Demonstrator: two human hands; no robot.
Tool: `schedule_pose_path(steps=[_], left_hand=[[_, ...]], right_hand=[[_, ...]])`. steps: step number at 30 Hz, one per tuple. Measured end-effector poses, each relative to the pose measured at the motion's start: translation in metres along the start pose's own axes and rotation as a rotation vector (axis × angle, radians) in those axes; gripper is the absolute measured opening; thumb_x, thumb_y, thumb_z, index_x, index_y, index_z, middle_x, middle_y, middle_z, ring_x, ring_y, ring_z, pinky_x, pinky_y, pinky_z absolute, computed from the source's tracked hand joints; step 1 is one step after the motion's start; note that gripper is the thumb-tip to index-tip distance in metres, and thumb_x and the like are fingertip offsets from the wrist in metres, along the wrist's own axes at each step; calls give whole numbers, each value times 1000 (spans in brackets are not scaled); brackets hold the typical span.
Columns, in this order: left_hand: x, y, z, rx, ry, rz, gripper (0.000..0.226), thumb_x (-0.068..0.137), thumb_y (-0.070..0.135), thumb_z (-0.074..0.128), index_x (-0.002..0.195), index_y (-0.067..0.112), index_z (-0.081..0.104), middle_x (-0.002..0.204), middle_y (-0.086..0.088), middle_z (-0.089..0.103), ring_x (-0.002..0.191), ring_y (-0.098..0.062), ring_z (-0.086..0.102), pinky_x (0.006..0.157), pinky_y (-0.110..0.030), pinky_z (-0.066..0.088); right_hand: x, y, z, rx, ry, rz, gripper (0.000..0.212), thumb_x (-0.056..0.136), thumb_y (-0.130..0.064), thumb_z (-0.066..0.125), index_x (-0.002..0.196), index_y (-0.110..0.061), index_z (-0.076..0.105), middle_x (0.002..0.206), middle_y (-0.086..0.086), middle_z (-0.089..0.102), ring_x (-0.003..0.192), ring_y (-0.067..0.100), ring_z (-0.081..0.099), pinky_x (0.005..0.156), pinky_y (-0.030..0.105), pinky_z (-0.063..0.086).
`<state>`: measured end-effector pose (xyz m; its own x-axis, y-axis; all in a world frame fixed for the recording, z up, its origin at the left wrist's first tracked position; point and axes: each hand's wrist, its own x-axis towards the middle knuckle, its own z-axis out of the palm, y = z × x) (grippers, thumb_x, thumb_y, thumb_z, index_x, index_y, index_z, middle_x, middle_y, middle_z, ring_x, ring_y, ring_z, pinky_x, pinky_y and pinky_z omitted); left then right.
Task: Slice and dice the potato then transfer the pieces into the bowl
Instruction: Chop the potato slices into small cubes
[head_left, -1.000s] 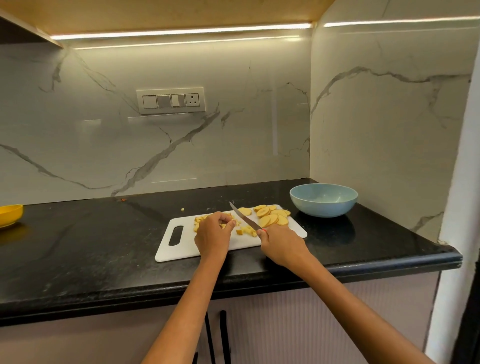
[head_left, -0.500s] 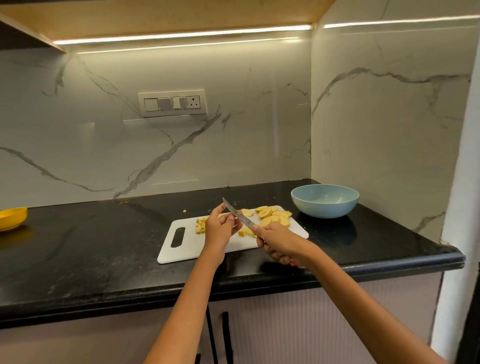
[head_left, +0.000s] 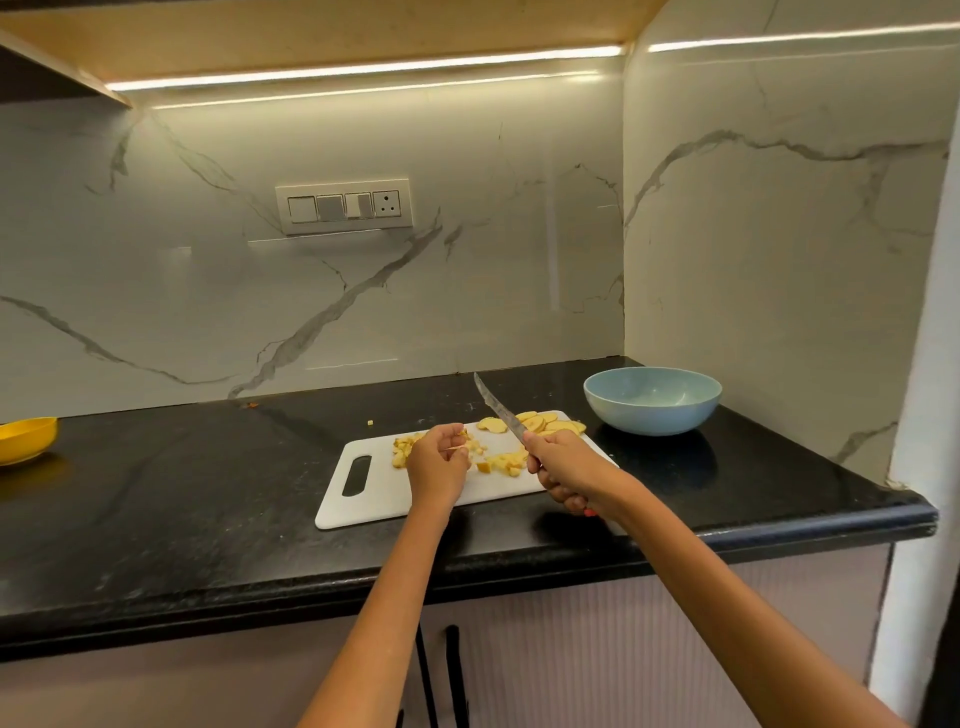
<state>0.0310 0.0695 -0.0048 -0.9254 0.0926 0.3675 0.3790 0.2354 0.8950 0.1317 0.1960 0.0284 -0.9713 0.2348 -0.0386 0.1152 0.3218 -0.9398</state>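
Light: warm LED strips (head_left: 363, 70) overhead, bright | Glare: you get reflections on glossy marble wall (head_left: 208, 291) | Edges: wide-angle bending | Focus: slightly soft

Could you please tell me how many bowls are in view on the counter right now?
2. A blue bowl stands at the right, just beyond the cutting board. A yellow bowl sits at the far left edge, partly cut off by the frame.

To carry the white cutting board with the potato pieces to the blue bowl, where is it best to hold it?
Probably grip the cutting board by its slot handle at the left end, coming from the left. The potato pieces lie toward the right, nearest the bowl, so that end can tip over it.
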Motion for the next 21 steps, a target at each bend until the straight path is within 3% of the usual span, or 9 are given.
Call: schedule_pose_path(steps=[4,7,11,14,17,21], left_hand=[[-2,0,2,178,-24,163,27,89,4,58,116,4,62,109,-10,66,98,-16,61,82,-22,50],[-6,3,6,291,-150,324,27,88,15,63,114,11,64,109,-3,66,93,-7,57,78,-12,42],[6,3,13,470,-394,417,35,82,38,67,115,26,63,120,9,62,113,-8,51,100,-28,40],[24,2,17,634,-492,479,38,81,50,63,112,28,63,119,11,61,113,-9,49,101,-36,37],[37,-4,18,584,-485,537,24,81,44,64,95,25,67,100,12,65,97,-6,53,92,-35,42],[52,-10,16,639,-428,645,12,83,34,61,82,21,62,86,13,61,85,-5,48,88,-29,33]], right_hand=[[10,0,-1,76,46,-80,42,101,-39,32,74,-12,47,53,-1,39,34,4,30,32,16,26],[26,0,1,133,204,-184,41,102,-35,33,71,-12,47,55,0,39,37,5,32,35,17,27],[56,-3,2,164,563,-463,41,102,-23,37,63,-16,48,57,-2,46,52,7,42,50,18,36],[77,-3,-2,215,796,-613,34,100,-15,39,68,-17,47,59,-5,46,54,5,44,52,11,39],[102,-2,-9,94,861,-694,28,100,-13,41,73,-12,49,56,-10,43,49,4,42,48,11,38],[128,0,-19,-84,860,-763,26,99,-15,42,75,-13,49,53,-14,39,44,2,38,41,13,35]])
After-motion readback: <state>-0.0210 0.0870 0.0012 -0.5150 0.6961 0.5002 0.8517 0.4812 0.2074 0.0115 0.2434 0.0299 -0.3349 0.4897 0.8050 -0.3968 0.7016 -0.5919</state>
